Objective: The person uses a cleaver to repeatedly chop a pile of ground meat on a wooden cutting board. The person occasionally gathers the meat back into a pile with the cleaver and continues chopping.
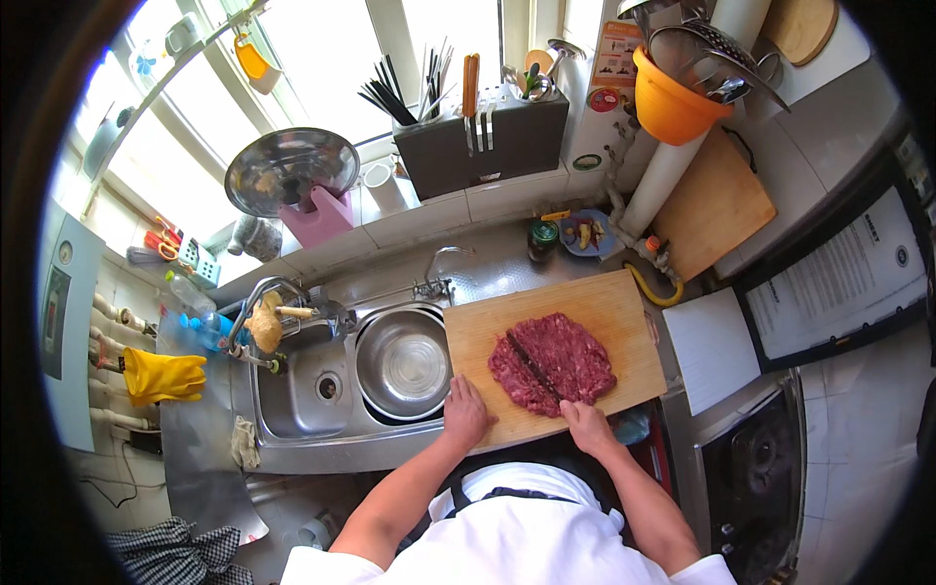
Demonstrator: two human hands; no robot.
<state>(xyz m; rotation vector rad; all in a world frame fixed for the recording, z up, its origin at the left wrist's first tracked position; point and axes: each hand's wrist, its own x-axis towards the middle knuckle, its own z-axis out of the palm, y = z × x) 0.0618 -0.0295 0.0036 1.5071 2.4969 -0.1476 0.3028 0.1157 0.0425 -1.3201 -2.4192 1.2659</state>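
A wide, flattened mound of minced red meat (585,358) lies on a wooden cutting board (475,329). My right hand (585,424) grips a knife (534,363) at the mound's near edge. Seen nearly edge-on, the dark blade runs diagonally across the meat towards the upper left; its handle is mostly hidden in my fist. My left hand (466,415) rests on the board's near left corner, thumb spread to the side, apart from the meat. Beside it, left of the board, a round steel basin (404,363) sits in the right sink bowl.
Left of the basin is another sink bowl (303,387) with a curved faucet (256,292). Behind the board stand a dark lidded jar (542,241) and a blue dish of peppers (585,232). A yellow hose (654,296) curves near its right corner. The stove (753,453) lies to the right.
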